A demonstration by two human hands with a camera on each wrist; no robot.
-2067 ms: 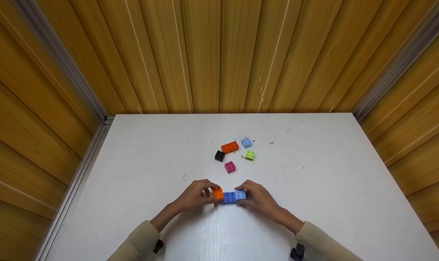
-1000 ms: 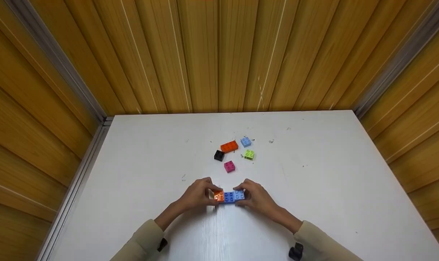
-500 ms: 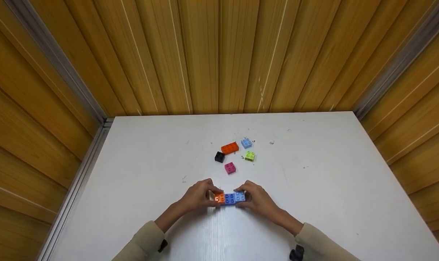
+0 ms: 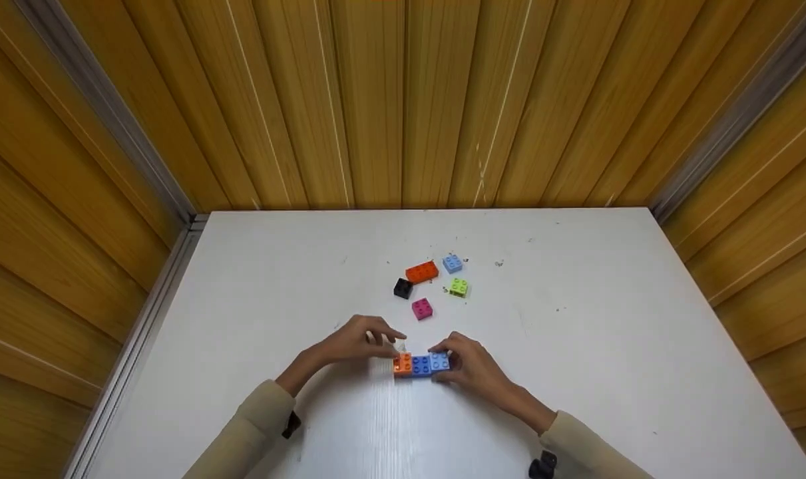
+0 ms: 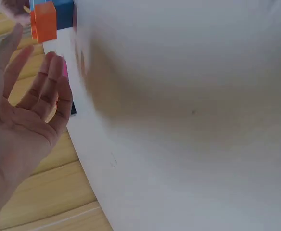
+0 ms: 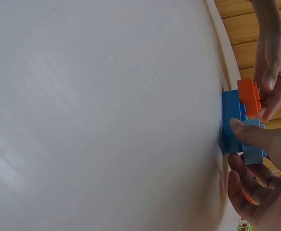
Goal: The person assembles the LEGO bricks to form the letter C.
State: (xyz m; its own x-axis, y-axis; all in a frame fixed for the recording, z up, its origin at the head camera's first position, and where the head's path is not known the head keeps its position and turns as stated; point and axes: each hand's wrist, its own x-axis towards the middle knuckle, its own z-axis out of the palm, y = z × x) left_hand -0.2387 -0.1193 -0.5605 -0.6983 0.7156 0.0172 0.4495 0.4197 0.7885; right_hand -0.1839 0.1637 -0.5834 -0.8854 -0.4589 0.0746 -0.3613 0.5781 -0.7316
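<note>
On the table near me lies a blue toy brick (image 4: 420, 365) with an orange brick (image 4: 403, 364) on its left end and a light blue brick (image 4: 440, 361) on its right end. Studs on the blue brick show between the two. My right hand (image 4: 472, 364) pinches the right end, thumb on the near side and fingers on the far side. My left hand (image 4: 359, 341) is beside the orange brick, its fingers loosely extended and holding nothing. In the left wrist view its palm shows, with the fingers apart from the orange brick (image 5: 45, 22).
Beyond the hands lie several loose bricks: a magenta one (image 4: 422, 309), a black one (image 4: 403, 288), a long red-orange one (image 4: 422, 271), a lime green one (image 4: 458, 287) and another light blue one (image 4: 452, 263). Wood-patterned walls (image 4: 376, 100) border the white table (image 4: 576, 299).
The orange brick, earlier slightly askew, now sits in line on the blue brick's left end. My left hand has let go of it and drawn back up and left. My right hand keeps its grip.
</note>
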